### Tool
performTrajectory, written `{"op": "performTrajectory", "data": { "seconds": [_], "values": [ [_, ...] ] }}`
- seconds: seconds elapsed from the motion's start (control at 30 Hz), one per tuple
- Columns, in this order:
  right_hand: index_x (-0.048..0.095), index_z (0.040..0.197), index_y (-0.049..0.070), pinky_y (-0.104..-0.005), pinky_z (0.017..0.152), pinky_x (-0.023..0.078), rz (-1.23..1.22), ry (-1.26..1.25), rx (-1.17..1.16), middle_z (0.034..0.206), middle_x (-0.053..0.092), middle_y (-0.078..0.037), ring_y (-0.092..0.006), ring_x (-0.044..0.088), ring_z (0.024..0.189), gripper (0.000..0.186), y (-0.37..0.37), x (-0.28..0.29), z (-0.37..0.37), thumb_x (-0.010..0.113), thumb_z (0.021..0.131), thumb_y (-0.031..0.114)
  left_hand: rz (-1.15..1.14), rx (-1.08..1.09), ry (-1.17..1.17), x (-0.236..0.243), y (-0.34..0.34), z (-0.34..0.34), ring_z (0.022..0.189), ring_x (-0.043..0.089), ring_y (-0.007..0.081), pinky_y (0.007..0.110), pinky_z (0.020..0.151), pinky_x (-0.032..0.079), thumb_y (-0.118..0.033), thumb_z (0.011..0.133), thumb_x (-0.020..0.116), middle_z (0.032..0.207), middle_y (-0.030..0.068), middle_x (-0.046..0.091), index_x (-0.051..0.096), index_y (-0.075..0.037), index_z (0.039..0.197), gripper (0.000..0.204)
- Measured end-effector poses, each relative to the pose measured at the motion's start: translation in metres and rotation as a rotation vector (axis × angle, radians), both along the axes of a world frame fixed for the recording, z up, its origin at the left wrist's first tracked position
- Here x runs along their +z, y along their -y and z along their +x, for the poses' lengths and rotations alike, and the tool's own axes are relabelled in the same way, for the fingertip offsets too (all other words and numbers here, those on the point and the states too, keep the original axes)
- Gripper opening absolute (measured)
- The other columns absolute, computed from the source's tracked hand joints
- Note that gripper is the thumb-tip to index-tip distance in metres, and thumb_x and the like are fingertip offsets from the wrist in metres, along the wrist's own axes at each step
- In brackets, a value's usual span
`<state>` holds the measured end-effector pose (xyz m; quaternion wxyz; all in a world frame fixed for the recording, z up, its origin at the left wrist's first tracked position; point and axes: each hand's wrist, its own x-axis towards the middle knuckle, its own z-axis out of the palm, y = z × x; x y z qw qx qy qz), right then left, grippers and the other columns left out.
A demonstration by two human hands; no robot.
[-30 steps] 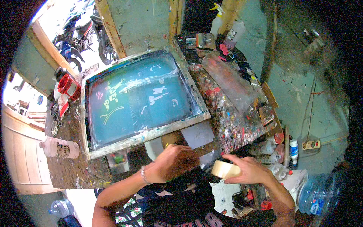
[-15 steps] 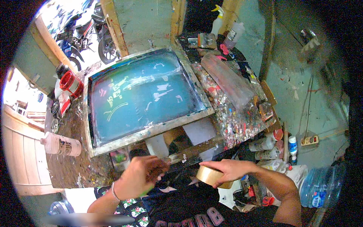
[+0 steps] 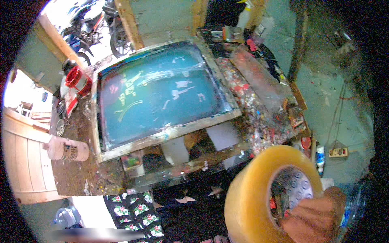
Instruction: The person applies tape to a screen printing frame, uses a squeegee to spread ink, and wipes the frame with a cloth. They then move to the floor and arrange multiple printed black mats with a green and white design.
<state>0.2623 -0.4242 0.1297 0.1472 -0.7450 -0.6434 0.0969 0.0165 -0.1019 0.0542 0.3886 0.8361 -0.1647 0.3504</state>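
Close in front of me, a large roll of yellowish clear packing tape (image 3: 247, 198) is tilted with its open core turned toward the right. My right hand (image 3: 316, 218) grips it at the lower right, fingers closed over the edge of the core. My left hand is out of view. Beyond the roll, a wood-framed printing screen (image 3: 174, 133) with blue-green mesh lies on the worktable (image 3: 77, 178). Pale marks and shapes show on the mesh.
A pinkish-white bottle (image 3: 67, 148) and a red container (image 3: 77, 81) stand on the table's left side. Right of the screen lies a paint-crusted surface (image 3: 259, 117) with a cloudy plastic sheet (image 3: 259, 81). A power socket strip (image 3: 338, 152) is at the right wall.
My right hand has raised the tape roll close to my head, so it looks much larger. The left hand has left the view. The whole scene has shifted slightly.
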Motion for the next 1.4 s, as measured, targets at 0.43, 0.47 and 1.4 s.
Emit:
{"op": "performTrajectory", "data": {
  "seconds": [0.43,0.47,1.4],
  "values": [
    [0.072,0.1,0.025,-0.0309,0.048,0.04,0.035,-0.126,-0.107,0.073,0.057,-0.001,-0.0133,0.051,0.057,0.027,0.01,-0.016,-0.01,0.08,0.074,0.019,0.053,-0.142,0.198,-0.008,0.013,0.024,0.065,0.056,0.0165,0.033,0.051,0.038,-0.006,0.091,0.061,0.081,0.0047,0.055,0.051,-0.007,0.088,0.011],
    [0.073,0.099,0.024,-0.0312,0.048,0.041,0.063,-0.13,-0.1,0.073,0.057,-0.001,-0.0141,0.052,0.057,0.025,0.015,-0.028,-0.006,0.079,0.075,0.019,0.075,-0.186,0.163,-0.005,0.013,0.027,0.065,0.056,0.0163,0.033,0.051,0.039,-0.007,0.091,0.061,0.081,0.0046,0.055,0.05,-0.007,0.089,0.01],
    [0.071,0.098,0.015,-0.0315,0.066,0.046,0.869,-0.304,-0.253,0.088,0.065,-0.001,-0.0173,0.058,0.079,0.027,0.037,-0.103,0.0,0.081,0.073,0.02,-0.965,-0.618,-0.008,-0.028,-0.017,0.06,0.119,0.049,0.0265,0.053,0.107,0.03,-0.026,0.098,0.043,0.11,0.014,0.056,0.059,-0.001,0.11,0.032]
  ]
}}
